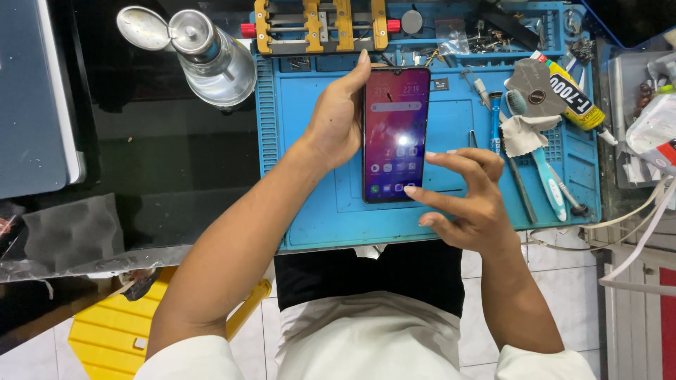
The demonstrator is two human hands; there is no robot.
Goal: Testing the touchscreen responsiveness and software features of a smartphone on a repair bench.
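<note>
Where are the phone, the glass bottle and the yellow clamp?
phone [395, 134], head view, middle of its lit screen.
glass bottle [220, 65], head view, its clear body.
yellow clamp [312, 26], head view, a yellow bar.

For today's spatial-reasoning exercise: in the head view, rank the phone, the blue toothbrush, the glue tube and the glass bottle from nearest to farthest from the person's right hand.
1. Phone: touching the right hand at its fingertips, just to its left.
2. Blue toothbrush: on the mat, just right of the hand.
3. Glue tube: up and right, at the mat's far corner.
4. Glass bottle: far upper left, off the mat.
</note>
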